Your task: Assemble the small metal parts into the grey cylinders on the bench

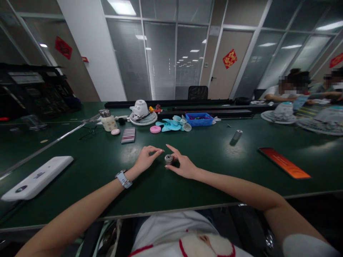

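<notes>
My right hand grips a small silver metal cylinder, which stands upright on the green table with a ringed, dark-centred top. The thumb is at its near side, other fingers are behind it, and the index finger is raised above. Just left of the cylinder, my left hand has its thumb and index fingertip pinched together. Whatever may lie between those fingertips is too small to make out. A second metal cylinder stands apart on the table, to the right and farther back.
At the back are a white fan part, light-blue fan blades, a pink disc and a blue tray. A patterned bottle stands left. A white device and an orange-red rectangle flank my arms. People sit far right.
</notes>
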`<state>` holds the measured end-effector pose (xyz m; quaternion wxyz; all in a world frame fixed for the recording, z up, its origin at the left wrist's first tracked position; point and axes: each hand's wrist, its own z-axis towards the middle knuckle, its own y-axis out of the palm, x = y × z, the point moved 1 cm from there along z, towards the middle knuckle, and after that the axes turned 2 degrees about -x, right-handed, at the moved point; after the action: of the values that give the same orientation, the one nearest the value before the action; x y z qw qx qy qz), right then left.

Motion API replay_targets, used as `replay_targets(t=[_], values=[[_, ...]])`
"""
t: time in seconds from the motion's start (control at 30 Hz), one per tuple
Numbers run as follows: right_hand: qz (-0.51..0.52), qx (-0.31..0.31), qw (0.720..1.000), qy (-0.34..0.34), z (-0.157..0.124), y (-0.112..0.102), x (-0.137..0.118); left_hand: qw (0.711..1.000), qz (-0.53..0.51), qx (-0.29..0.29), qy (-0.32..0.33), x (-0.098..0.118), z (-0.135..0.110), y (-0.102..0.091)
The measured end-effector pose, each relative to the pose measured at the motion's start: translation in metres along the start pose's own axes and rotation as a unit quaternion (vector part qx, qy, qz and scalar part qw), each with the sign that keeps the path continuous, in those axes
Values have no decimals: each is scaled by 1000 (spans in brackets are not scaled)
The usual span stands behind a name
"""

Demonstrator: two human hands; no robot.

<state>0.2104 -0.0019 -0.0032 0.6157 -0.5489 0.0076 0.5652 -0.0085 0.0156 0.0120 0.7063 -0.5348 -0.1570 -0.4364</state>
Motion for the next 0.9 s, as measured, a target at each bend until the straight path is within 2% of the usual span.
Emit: replay_targets(t=[0.17,0.23,0.33,0.47,0.6,0.7,0.9], values=[[0,40,999,3,-2,-18,8,996,53,-77,-1,-12,-1,8],[-22,83,996,17,0,-37,24,993,79,-85,-2,-12,-2,10],[-78,180,978,63,2,-76,63,993,87,-82,-4,-11,-2,11],[-184,302,914,197,-9,-138,126,993,87,-74,-12,-13,-2,11],[-283,329,839,328,-35,-183,169,991,109,-76,-9,-15,-3,10],[-307,325,814,372,-48,-194,181,992,104,-74,-17,-15,-3,10],[-329,310,808,379,-45,-186,181,997,54,1,-63,-19,0,12]])
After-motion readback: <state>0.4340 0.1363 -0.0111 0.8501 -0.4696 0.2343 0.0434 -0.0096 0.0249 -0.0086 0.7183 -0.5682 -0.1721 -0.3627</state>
